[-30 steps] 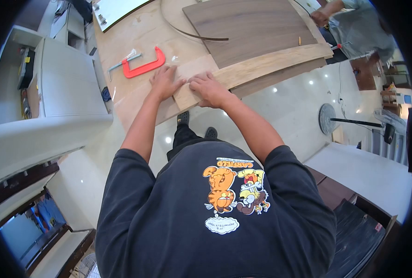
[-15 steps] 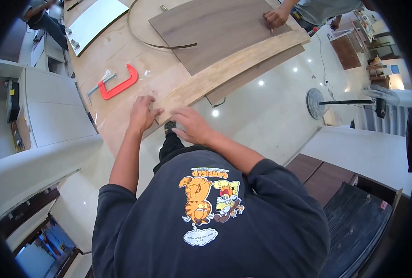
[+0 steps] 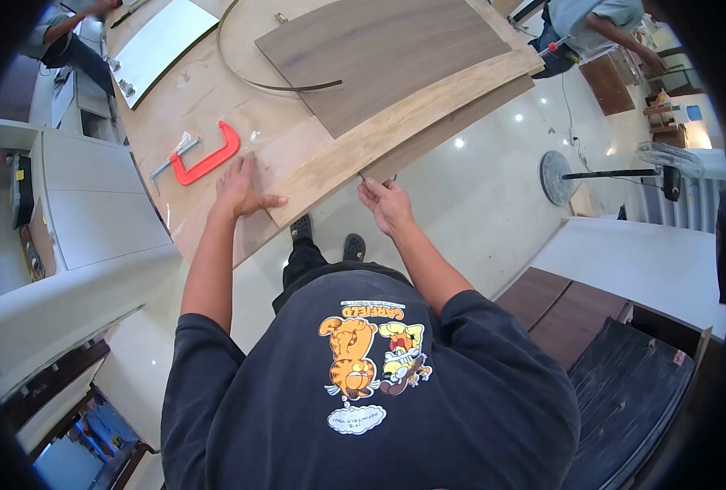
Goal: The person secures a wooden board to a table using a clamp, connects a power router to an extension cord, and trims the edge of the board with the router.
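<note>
My left hand lies with fingers spread on the table, its thumb resting on the near end of a long pale wooden strip. My right hand is below the edge of a brown board that sticks out under the strip. Its fingers are closed at the board's near corner, on something I cannot make out. A larger brown panel lies beyond the strip. The red clamp lies on the table, left of my left hand.
The worktable also bears a white panel and a thin curved strip. A co-worker stands at the far right, another person at the upper left. A fan stands right.
My right hand has moved from the strip's near end to the right, to the board's corner. My left hand has shifted slightly left. The co-worker's hand has left the brown panel.
</note>
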### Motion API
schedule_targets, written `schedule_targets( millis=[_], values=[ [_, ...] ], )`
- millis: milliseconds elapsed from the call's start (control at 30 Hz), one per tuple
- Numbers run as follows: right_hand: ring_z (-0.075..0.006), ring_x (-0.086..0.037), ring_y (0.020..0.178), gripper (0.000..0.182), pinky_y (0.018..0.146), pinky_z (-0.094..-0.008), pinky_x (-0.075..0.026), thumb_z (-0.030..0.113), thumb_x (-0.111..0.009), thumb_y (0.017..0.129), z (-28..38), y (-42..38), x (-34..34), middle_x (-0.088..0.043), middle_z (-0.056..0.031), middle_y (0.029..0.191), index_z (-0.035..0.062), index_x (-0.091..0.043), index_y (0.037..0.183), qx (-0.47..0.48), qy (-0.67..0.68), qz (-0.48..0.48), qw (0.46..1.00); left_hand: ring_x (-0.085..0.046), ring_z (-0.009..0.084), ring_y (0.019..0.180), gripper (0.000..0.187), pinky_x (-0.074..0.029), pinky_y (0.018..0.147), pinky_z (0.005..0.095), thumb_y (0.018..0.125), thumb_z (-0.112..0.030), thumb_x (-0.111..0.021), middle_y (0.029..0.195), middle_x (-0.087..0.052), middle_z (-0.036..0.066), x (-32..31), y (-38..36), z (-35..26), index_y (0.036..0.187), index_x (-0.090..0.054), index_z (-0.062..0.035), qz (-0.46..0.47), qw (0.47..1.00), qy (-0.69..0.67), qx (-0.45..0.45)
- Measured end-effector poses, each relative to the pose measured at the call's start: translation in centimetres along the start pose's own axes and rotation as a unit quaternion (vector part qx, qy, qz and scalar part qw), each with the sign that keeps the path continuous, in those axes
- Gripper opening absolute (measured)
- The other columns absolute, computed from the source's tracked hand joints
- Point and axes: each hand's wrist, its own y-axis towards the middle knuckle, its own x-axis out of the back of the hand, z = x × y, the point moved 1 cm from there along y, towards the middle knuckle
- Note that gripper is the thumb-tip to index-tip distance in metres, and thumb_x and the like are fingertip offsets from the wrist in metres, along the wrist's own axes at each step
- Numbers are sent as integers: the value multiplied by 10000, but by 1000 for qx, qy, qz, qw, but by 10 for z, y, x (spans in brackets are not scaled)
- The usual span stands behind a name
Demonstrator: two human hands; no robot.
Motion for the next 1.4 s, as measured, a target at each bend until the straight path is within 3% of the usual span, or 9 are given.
schedule_targets(
  millis=[133,433,567,633,733,933,1033,1133,1400],
  values=[
    [-245,-646,972,278,927,-381,-549,76,-693,904,-4,6,-2,-631,-130,1048,-21,-507,1086,5,18,-10,1000,-296,406,1426,1370,-273,1167,477,442,-577,-913,1536,-328,214,-1,4,1,1528,-277,-38,10,1000,-11,-18],
    [-221,-647,935,295,819,-370,-560,103,-711,895,-38,7,-9,-627,-110,1029,1,-519,1095,17,-14,7,1000,-369,396,1384,1317,-314,1138,463,451,-488,-937,1499,-378,217,0,12,-3,1493,-301,6,23,1000,1,-22],
    [-222,-647,925,294,752,-356,-572,196,-729,900,-50,-2,-20,-628,-95,1016,6,-591,1077,-91,-23,24,995,-378,394,1383,1355,-323,1140,457,431,-414,-965,1521,-351,215,2,23,-10,1506,-256,7,46,998,37,-38],
    [-229,-645,932,406,767,-341,-566,265,-758,884,-48,-14,-30,-628,-100,1027,-5,-582,1130,-133,-45,87,986,-370,393,1392,1383,-327,1141,459,422,-386,-974,1534,-335,209,2,28,-17,1518,-224,1,52,995,67,-51],
    [-183,-646,869,437,773,-327,-561,363,-755,881,-38,-26,-51,-644,-64,964,24,-599,1107,-143,-89,63,984,-352,391,1407,1414,-331,1146,463,411,-352,-982,1550,-315,198,4,33,-33,1530,-189,-8,79,991,101,-45],
    [-161,-638,680,501,645,-297,-571,436,-799,817,-33,-19,-68,-649,-63,828,0,-654,1015,-110,-216,9,970,-354,404,1400,1438,-349,1145,467,371,-320,-994,1532,-327,231,-7,53,-18,1511,-189,28,84,988,103,-75],
    [-143,-493,450,334,386,-286,-391,287,-790,844,-28,-25,-77,-569,-51,645,-7,-633,816,-60,-172,-23,983,-379,445,1359,1447,-374,1126,468,346,-349,-995,1468,-372,291,-6,60,-17,1483,-209,75,89,982,115,-117],
    [-152,-620,626,423,571,-269,-557,364,-793,827,-30,-17,-71,-643,-73,782,-27,-682,943,-92,-225,1,970,-390,458,1338,1383,-372,1119,470,404,-388,-981,1449,-382,299,9,59,-40,1476,-242,80,130,976,137,-112],
    [-168,-586,500,311,458,-325,-435,292,-773,829,-16,-32,-90,-607,-67,589,-3,-689,776,-75,-309,-92,944,-383,448,1336,1163,-348,1118,472,584,-438,-910,1434,-392,298,-10,77,-59,1449,-335,86,28,990,-36,-133]
  ],
)
